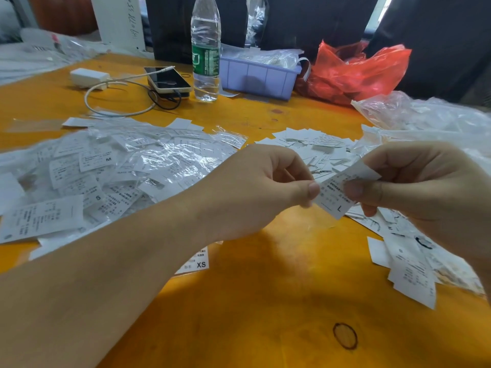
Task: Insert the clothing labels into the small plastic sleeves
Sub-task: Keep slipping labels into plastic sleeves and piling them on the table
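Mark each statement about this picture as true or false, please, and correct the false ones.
1. Both hands hold one label. True: the left hand and the right hand pinch the label between them.
2. The held label shows the letter M. False: it shows L.
3. The water bottle lies on its side. False: it stands upright.
4. A phone lies left of the bottle. True.
5. The plastic bag beside the tray is blue. False: the bag is red.
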Tool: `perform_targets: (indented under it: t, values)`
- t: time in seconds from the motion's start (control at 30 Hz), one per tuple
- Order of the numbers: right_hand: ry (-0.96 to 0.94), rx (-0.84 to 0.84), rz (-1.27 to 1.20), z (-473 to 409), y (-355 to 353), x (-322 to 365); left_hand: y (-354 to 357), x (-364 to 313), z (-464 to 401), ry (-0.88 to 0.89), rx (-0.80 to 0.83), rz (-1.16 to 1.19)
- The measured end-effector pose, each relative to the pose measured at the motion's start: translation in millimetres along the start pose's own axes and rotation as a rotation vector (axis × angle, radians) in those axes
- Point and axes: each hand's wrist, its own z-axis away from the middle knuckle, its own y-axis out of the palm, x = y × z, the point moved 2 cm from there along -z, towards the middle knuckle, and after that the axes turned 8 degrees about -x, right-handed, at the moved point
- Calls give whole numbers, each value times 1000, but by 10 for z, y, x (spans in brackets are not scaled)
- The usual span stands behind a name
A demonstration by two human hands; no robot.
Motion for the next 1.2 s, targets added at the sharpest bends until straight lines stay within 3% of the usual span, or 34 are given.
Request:
perform_targets:
  t: [0.5, 0.8, 1.2]
  values:
    - [203, -116, -169, 3, 69, -65, -12, -10, -9, 3, -5, 128]
    - [207, 5, -176, 7, 89, -50, -28, 1, -11, -10, -68, 125]
    - [196, 6, -188, 15, 83, 0, -10, 4, -12, -27, -53, 158]
